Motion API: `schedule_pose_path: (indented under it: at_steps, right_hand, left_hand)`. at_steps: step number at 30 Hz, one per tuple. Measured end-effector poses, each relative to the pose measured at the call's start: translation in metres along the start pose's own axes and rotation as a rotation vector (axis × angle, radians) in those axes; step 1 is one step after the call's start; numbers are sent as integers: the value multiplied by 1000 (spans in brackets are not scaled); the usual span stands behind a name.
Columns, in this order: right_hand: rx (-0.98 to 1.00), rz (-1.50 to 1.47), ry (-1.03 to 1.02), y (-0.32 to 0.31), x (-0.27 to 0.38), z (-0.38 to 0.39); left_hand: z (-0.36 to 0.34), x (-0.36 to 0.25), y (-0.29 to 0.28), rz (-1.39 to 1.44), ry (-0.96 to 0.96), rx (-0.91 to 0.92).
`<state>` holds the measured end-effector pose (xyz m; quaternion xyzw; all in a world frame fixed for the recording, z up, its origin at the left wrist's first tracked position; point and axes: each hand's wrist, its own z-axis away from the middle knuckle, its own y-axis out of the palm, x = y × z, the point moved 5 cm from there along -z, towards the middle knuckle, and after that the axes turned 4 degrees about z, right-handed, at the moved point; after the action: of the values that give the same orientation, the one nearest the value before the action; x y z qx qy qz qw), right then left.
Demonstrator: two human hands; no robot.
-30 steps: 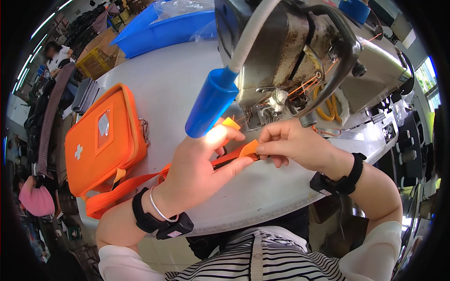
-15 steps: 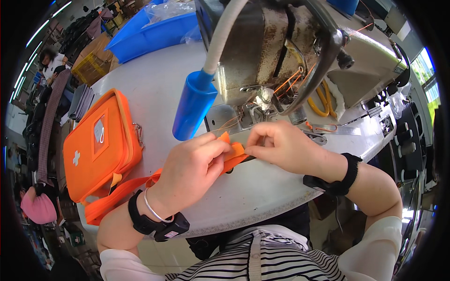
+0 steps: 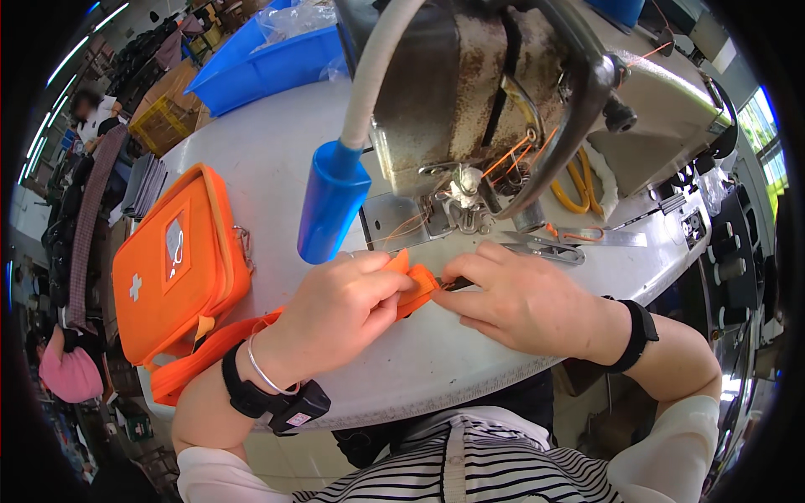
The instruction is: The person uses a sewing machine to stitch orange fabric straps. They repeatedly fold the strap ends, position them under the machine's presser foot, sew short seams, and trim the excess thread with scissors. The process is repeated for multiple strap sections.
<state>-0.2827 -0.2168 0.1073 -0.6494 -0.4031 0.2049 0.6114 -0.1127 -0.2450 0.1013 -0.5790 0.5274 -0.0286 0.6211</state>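
Right hand (image 3: 537, 306) now rolled more knuckles-up than last frame.
We see left hand (image 3: 331, 310) pinching orange strap (image 3: 419, 290); right at its folded end, grip unclear.

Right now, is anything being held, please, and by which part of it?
The left hand holds the orange strap near its folded end, between thumb and fingers. The right hand is at that end; whether it grips cannot be told.
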Motion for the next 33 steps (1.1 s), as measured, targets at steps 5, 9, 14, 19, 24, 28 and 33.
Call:
schedule_pose_path:
  at_steps: [5, 9, 14, 19, 24, 28, 33]
  right_hand:
    - [28, -8, 2, 1, -3, 3]
    - [45, -58, 5, 1, -6, 2]
    - [71, 8, -51, 0, -4, 0]
    - [27, 71, -106, -1, -3, -2]
    - [99, 35, -86, -3, -1, -8]
    - [135, -23, -77, -5, 1, -13]
    - [188, -54, -98, -10, -2, -17]
  left_hand:
    - [-1, 1, 1, 39, -27, 9]
    - [-2, 2, 5, -18, -13, 10]
    - [-2, -1, 6, -71, -6, 8]
    - [-2, -1, 2, -36, -64, 33]
    - [-2, -4, -23, -80, -271, 16]
    - [2, -9, -35, -287, -218, 70]
    - [18, -17, -22, -282, -181, 25]
